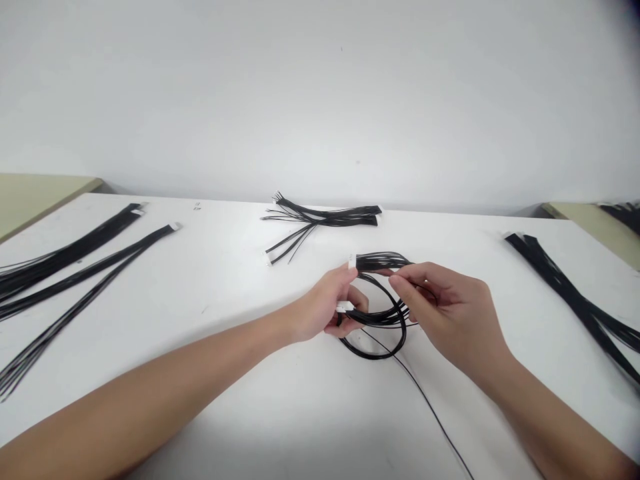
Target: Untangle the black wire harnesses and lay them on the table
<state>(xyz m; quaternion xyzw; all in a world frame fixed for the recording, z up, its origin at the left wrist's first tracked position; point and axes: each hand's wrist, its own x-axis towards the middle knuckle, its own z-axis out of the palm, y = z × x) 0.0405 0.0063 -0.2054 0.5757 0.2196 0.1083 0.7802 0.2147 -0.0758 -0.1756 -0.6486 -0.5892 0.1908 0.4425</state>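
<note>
Over the middle of the table I hold a black wire harness (383, 317), its wires bent round in a loop. My left hand (337, 303) is closed on its connector end; a white connector (352, 261) rises above the thumb, and a second white connector (344, 307) lies by the fingers. My right hand (443, 297) pinches a thin black wire at the right side of the loop, thumb and forefinger together. One loose wire (425, 397) trails from the loop toward the front edge. The wire ends near the right fingers are partly hidden.
On the white table (240, 400), a spread wire harness (325, 217) lies behind my hands. More black harnesses (95, 240) are at the left, and others (565, 287) at the right. A white wall (320, 100) stands behind; beige tabletops (40, 193) adjoin both sides.
</note>
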